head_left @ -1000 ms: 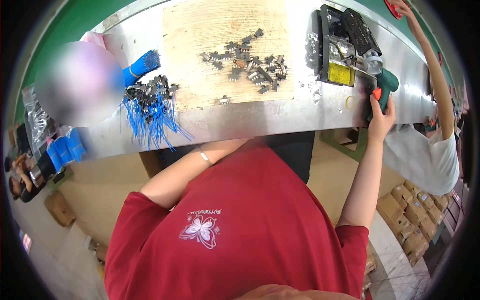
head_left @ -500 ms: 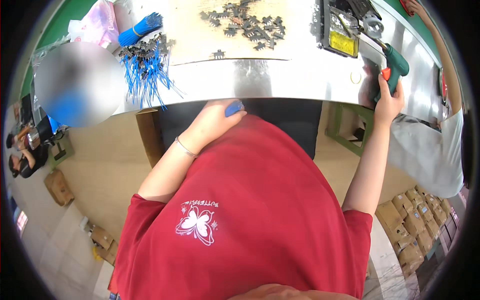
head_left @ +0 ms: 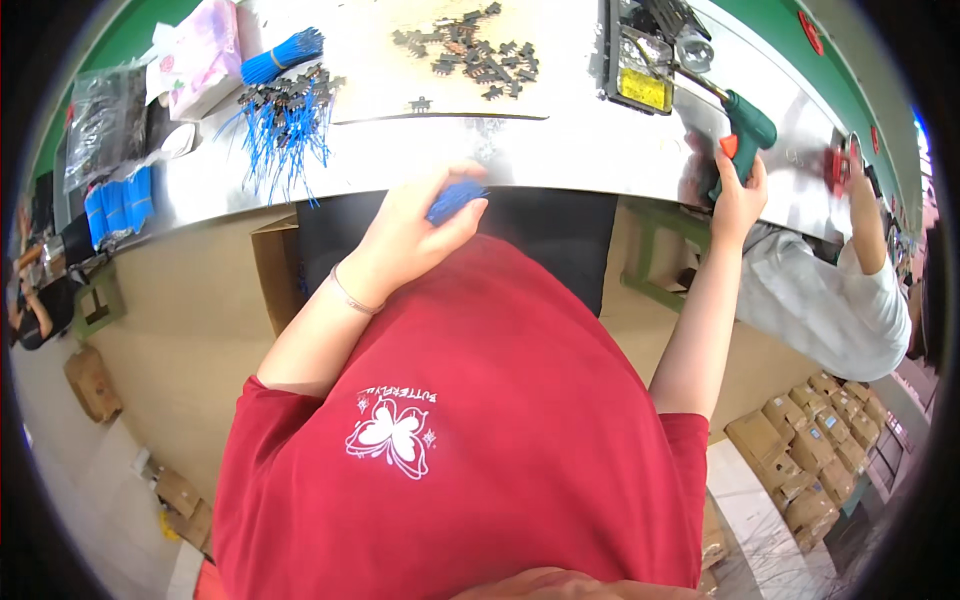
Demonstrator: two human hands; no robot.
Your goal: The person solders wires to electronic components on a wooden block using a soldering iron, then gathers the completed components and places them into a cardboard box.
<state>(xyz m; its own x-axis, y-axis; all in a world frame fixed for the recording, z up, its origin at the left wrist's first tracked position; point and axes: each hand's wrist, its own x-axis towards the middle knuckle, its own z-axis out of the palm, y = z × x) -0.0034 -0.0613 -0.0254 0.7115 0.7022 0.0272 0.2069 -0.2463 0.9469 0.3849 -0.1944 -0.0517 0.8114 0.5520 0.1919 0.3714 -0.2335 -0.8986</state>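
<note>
A metal desk [head_left: 400,150] runs across the top, bearing a pale wooden board [head_left: 375,55]. Right of the board, a black tray [head_left: 612,70] with a yellow sponge [head_left: 645,88] stands between the loose parts and a green gun-shaped tool [head_left: 750,125]. The right hand [head_left: 739,200] wraps the tool's handle; its metal nose slants away leftward, toward the tray. At the desk's near edge, the left hand [head_left: 415,212] has its grip curled round a blue wire bundle [head_left: 456,202], long axis slanting away rightward. Beyond lie small black components [head_left: 490,65], nearer the left hand; a single one [head_left: 420,104] sits closest. Left, wired components [head_left: 290,100] pile up.
</note>
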